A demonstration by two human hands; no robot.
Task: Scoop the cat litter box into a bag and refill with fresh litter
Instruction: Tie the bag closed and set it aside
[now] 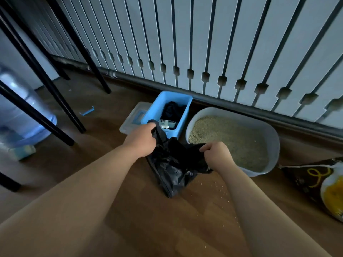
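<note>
Apparently the left hand (143,140) and right hand (216,154) each pinched the crumpled black plastic bag (172,169), to open its mouth.

litter box (273,156): on the floor, slatted wall (204,43) right behind it, litter (232,140) inside
storage bin (156,106): just left of the litter box
bin lid (130,121): further left, beside the bin
trash bag (172,164): in front of the litter box, left hand (141,141) and right hand (217,154) gripping its top
litter sack (306,179): front-right of the litter box
water jug (24,115): way off left
</note>
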